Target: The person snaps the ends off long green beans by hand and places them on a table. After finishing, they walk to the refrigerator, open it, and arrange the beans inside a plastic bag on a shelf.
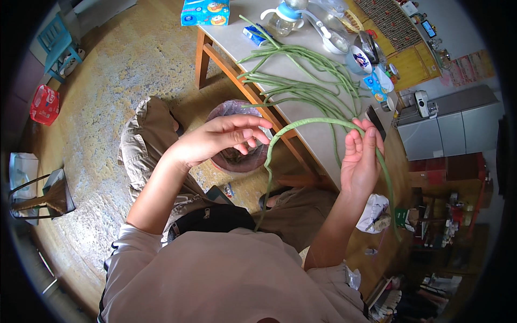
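Observation:
A long green yard-long bean (pixel 315 120) arches between my hands. My right hand (pixel 360 161) pinches it between thumb and fingers, and one end hangs down past my wrist. The other end droops, kinked, toward my lap. My left hand (pixel 218 137) has its fingers apart, the tips close beside the bean's bend; whether they touch it is hard to tell. More yard-long beans (pixel 301 80) lie in a loose bunch on the table (pixel 313 135), some poking over its edge. Below my left hand stands a lined waste bin (pixel 238 163) with scraps inside, partly hidden by that hand.
On the table are a tissue pack (pixel 205 13), a baby bottle (pixel 284 21), a white spoon (pixel 323 30), a bowl (pixel 358 60) and a phone (pixel 375 122). A wooden table leg (pixel 202 60) stands beyond my knee. A blue chair (pixel 58 46) is far left.

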`<state>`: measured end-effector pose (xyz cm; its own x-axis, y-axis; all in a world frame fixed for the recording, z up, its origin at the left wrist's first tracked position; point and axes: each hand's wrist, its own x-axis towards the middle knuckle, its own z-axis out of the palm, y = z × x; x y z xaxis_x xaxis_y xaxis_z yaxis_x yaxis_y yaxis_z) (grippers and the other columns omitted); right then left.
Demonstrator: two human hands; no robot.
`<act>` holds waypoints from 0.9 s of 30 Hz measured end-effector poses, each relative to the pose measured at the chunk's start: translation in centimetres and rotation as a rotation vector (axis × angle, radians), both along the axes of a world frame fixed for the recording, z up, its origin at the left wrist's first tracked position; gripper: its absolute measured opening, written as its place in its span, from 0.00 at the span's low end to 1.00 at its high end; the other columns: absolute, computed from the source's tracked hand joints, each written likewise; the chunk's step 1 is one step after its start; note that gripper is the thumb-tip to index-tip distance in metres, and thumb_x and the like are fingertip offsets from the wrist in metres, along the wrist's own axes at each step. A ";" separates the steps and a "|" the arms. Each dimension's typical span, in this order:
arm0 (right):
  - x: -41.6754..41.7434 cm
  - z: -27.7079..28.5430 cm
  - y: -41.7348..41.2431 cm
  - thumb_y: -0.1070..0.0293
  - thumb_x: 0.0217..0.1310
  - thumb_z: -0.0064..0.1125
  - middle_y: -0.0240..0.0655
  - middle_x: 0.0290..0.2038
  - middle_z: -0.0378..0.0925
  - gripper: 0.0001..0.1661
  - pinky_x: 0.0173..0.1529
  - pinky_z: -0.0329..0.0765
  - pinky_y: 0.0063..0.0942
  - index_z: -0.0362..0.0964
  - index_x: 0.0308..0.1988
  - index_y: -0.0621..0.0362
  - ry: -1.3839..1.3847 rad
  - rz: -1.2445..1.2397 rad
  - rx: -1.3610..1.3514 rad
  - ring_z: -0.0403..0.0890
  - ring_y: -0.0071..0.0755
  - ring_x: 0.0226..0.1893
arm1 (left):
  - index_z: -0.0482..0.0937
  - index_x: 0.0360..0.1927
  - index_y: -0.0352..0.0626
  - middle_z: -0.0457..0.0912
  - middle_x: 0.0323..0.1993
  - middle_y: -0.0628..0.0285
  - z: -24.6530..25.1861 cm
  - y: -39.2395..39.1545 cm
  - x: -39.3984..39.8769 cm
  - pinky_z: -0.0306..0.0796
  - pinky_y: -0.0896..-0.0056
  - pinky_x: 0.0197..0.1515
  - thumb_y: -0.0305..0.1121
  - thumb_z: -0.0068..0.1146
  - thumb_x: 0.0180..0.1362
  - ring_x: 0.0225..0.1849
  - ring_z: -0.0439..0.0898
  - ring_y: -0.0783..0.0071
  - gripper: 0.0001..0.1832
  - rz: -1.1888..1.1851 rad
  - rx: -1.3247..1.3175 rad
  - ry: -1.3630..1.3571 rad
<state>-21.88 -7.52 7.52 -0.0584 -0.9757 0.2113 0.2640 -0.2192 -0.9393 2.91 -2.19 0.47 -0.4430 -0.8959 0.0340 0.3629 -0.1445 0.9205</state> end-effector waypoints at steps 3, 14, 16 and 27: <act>0.1 0.0 0.2 0.65 0.60 0.48 0.43 0.38 0.74 0.15 0.36 0.76 0.19 0.68 0.42 0.66 -0.029 -0.017 0.033 0.76 0.23 0.29 | 0.66 0.53 0.37 0.75 0.41 0.66 0.1 0.0 -0.6 0.64 0.81 0.46 0.31 0.44 0.60 0.44 0.71 0.81 0.18 0.007 -0.091 0.043; 0.7 0.3 0.5 0.65 0.59 0.50 0.41 0.35 0.75 0.15 0.35 0.77 0.18 0.68 0.40 0.66 0.029 -0.108 -0.010 0.76 0.22 0.28 | 0.75 0.38 0.35 0.77 0.28 0.65 0.4 0.4 -2.7 0.69 0.80 0.36 0.32 0.47 0.59 0.31 0.74 0.82 0.10 0.223 0.023 0.124; 0.4 0.4 0.6 0.65 0.59 0.50 0.42 0.35 0.75 0.15 0.34 0.77 0.18 0.69 0.39 0.66 0.027 -0.120 -0.019 0.77 0.22 0.27 | 0.75 0.38 0.35 0.76 0.27 0.66 0.5 0.4 -2.5 0.69 0.81 0.32 0.32 0.47 0.59 0.29 0.73 0.83 0.11 0.210 0.035 0.103; 0.1 0.3 0.8 0.65 0.59 0.51 0.43 0.33 0.75 0.15 0.31 0.78 0.18 0.68 0.39 0.67 -0.004 -0.122 -0.006 0.76 0.22 0.25 | 0.75 0.39 0.34 0.73 0.23 0.70 2.9 1.6 -2.3 0.63 0.87 0.23 0.32 0.44 0.60 0.20 0.67 0.88 0.12 0.196 -0.056 0.023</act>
<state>-21.80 -6.69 7.77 -0.1774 -0.9599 0.2169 0.2387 -0.2558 -0.9368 0.63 -0.58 3.41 -0.2589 -0.9612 0.0947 0.4004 -0.0175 0.9162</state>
